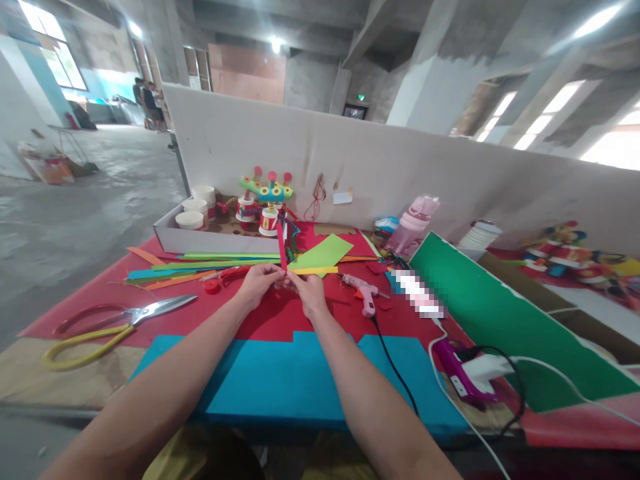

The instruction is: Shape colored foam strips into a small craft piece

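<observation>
My left hand (pixel 259 285) and my right hand (pixel 309 295) meet over the red sheet, fingers pinched. Between them a red paper strip (pixel 282 245) stands up and away from me, and a yellow paper strip (pixel 320 271) runs off to the right; their ends come together at my fingertips. Which finger presses which strip is partly hidden. Just right of my right hand lies a pink glue gun (pixel 365 293) with a black cord. A red roll of tape or similar (pixel 212 286) rests left of my left hand.
Large scissors (pixel 130 319) with red and yellow handles lie at left. Behind are coloured paper strips (pixel 165 271), a green sheet (pixel 327 252) and a box (pixel 220 244) with paper cups and cup figures. Blue sheets (pixel 270 380) lie in front; a purple power strip (pixel 461 377) is at right.
</observation>
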The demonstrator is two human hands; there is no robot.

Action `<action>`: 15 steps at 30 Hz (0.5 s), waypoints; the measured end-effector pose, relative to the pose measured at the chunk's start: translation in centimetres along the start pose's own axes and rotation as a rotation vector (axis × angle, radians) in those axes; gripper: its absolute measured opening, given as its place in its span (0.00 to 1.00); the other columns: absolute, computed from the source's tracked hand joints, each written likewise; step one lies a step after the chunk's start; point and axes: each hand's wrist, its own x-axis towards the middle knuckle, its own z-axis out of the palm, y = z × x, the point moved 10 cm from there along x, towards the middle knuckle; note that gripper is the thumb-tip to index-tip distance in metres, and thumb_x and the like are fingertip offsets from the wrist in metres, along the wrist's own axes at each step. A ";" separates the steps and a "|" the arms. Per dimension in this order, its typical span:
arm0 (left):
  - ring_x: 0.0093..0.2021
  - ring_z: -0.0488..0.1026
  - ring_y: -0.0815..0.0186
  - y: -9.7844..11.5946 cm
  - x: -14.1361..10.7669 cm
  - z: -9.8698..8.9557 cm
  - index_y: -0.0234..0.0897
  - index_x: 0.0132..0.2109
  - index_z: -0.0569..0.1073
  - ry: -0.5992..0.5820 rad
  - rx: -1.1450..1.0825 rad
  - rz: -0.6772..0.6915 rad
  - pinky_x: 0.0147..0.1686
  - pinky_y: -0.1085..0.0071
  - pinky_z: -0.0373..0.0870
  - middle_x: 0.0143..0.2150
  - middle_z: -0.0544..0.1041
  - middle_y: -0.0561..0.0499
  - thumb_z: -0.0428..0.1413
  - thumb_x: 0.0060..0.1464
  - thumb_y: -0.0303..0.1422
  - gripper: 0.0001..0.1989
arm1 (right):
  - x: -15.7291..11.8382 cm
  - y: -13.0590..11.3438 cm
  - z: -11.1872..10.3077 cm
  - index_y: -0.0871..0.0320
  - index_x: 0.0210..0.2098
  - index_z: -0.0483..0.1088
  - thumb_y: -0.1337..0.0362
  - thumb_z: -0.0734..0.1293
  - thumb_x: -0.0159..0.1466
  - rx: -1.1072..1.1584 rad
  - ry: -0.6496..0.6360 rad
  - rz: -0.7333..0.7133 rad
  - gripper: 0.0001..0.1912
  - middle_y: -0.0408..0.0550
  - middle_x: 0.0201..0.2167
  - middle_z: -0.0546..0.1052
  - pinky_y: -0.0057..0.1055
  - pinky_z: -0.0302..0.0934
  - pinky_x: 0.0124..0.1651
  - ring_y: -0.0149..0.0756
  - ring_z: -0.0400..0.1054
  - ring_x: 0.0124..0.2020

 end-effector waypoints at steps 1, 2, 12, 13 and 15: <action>0.21 0.65 0.73 0.2 0.0 -0.1 0.31 0.26 0.76 0.006 -0.007 0.007 0.24 0.75 0.61 0.21 0.74 0.51 0.66 0.39 0.37 0.12 | 0.0 0.0 0.2 0.62 0.26 0.75 0.62 0.75 0.46 0.015 -0.027 0.009 0.11 0.43 0.21 0.77 0.32 0.69 0.37 0.31 0.70 0.24; 0.21 0.65 0.73 0.3 0.1 -0.2 0.31 0.26 0.75 0.009 -0.020 0.012 0.24 0.75 0.61 0.21 0.74 0.51 0.66 0.39 0.36 0.12 | 0.0 0.0 0.5 0.61 0.26 0.74 0.63 0.75 0.46 0.044 -0.055 0.022 0.11 0.43 0.22 0.77 0.32 0.69 0.38 0.31 0.71 0.25; 0.20 0.65 0.73 0.7 -0.1 0.2 0.31 0.26 0.75 -0.014 -0.008 0.024 0.24 0.75 0.60 0.20 0.73 0.52 0.66 0.39 0.35 0.11 | -0.1 1.3 1.0 0.60 0.29 0.72 0.63 0.77 0.47 0.222 -0.140 0.150 0.14 0.41 0.21 0.75 0.27 0.69 0.35 0.27 0.68 0.24; 0.20 0.65 0.73 0.7 -0.1 0.2 0.31 0.26 0.75 -0.008 0.006 0.024 0.24 0.75 0.60 0.20 0.73 0.51 0.65 0.39 0.35 0.11 | -0.2 1.3 1.0 0.60 0.30 0.72 0.62 0.78 0.46 0.215 -0.142 0.148 0.15 0.41 0.21 0.75 0.26 0.69 0.34 0.26 0.68 0.24; 0.20 0.65 0.73 0.8 -0.2 0.3 0.31 0.26 0.76 -0.006 0.030 0.029 0.24 0.75 0.60 0.20 0.74 0.51 0.65 0.37 0.33 0.09 | -0.2 1.4 0.8 0.60 0.31 0.73 0.60 0.78 0.44 0.191 -0.124 0.146 0.18 0.39 0.20 0.74 0.25 0.69 0.34 0.26 0.68 0.23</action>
